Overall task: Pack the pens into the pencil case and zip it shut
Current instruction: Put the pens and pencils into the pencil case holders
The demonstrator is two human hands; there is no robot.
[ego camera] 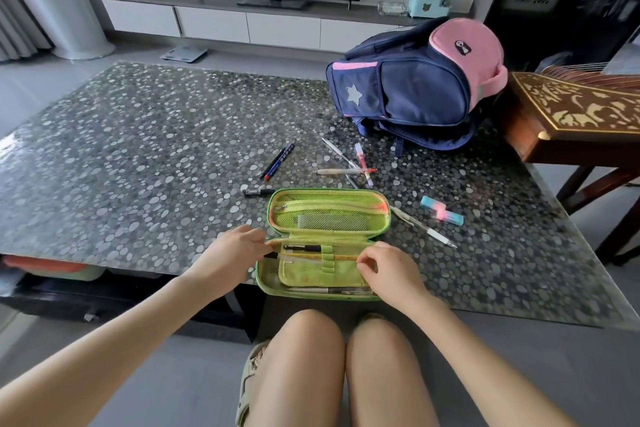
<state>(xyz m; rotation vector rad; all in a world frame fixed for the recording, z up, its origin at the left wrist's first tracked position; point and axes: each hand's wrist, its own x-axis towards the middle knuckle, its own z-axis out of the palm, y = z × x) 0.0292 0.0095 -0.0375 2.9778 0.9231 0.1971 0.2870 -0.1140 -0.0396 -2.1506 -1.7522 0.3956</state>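
A green pencil case [327, 215] lies open at the table's near edge, its mesh lid flat behind. A black pen [303, 247] and a yellow pencil [341, 256] sit under the elastic loops of the near half. My left hand [239, 246] pinches the yellow pencil's left end at the case's left rim. My right hand [384, 269] pinches its right end, fingers curled. Loose pens lie behind the case: a black marker [258, 191], two dark pens [278, 159], several clear pens [349, 163], and a white pen [422, 226] to the right.
A navy and pink backpack [415, 87] stands at the back right of the pebble-patterned table [138, 156]. A pink and blue eraser [441, 214] lies right of the case. A carved wooden stand [575, 114] adjoins the table's right side. My knees are below the near edge.
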